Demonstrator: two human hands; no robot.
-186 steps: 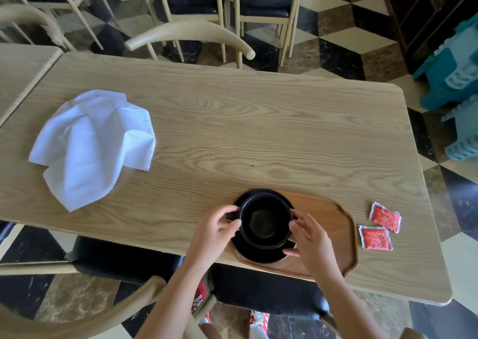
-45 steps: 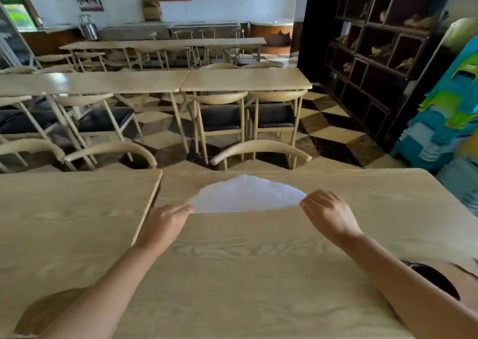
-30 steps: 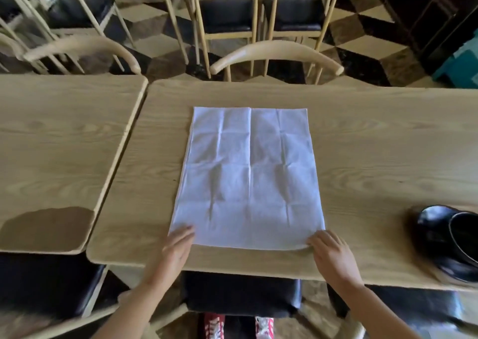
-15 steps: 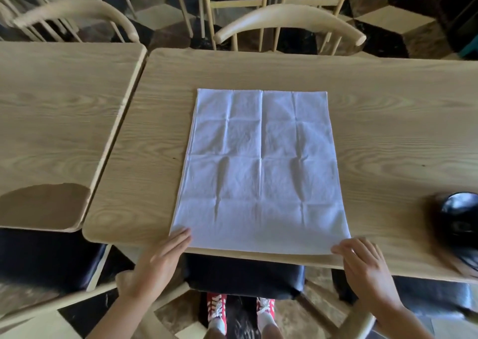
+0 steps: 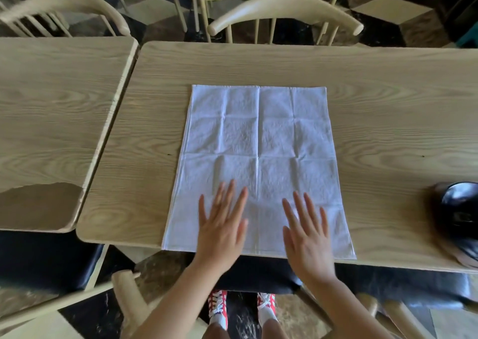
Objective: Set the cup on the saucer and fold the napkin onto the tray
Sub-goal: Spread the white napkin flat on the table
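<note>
Left hand (image 5: pixel 222 229) and right hand (image 5: pixel 307 236) flat, fingers spread, grasping nothing, palms on near end of white napkin (image 5: pixel 258 142), napkin spread flat on table (image 5: pixel 388 101), long axis running near-to-far, blurred black cup (image 5: pixel 459 210) at right edge

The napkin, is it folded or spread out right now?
Spread out: the napkin lies flat in one layer on the table, all four edges showing.

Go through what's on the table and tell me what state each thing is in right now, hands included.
White cloth napkin: spread flat, creased, not folded.
Glossy black cup: blurred at the right edge; on its saucer, can't tell.
Left hand: open, palm down over the napkin.
Right hand: open, palm down over the napkin.
</note>
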